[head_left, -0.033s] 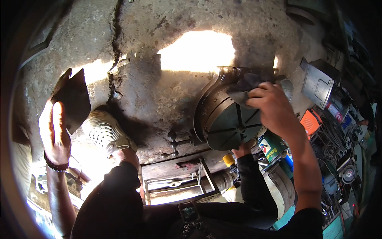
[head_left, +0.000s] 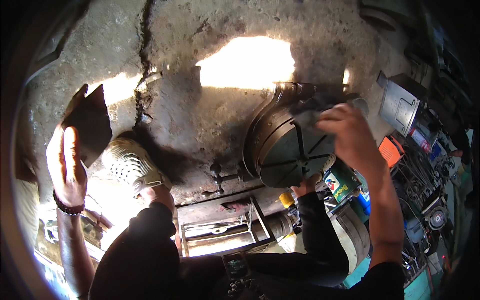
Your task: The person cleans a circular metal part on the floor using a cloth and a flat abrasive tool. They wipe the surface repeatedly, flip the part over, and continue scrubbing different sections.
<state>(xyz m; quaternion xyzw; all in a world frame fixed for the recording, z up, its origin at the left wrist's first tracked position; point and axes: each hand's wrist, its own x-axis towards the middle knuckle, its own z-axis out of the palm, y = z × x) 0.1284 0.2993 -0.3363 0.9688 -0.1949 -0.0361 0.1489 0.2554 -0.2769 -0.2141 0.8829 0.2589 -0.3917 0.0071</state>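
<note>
At the far left, my left hand is closed on a dark sheet with pointed upper corners, held beside my left shoe. My right hand pinches a dark, cloth-like piece, blurred by motion, over the far side of a rotary table. The round, slotted face of this table tilts toward me. A crank handle sticks out at its left. Part of its far rim is hidden behind the dark piece. My right shoe is mostly hidden behind the table's near right edge.
A metal frame lies near my legs. Right of the rotary table are a green can, an orange case, a grey metal box and many cluttered tools. A long crack runs through the concrete floor, beside a bright sunlit patch.
My right hand has shifted slightly to the right with the dark piece, which now looks more smeared. My left hand and its sheet have drifted a little left.
</note>
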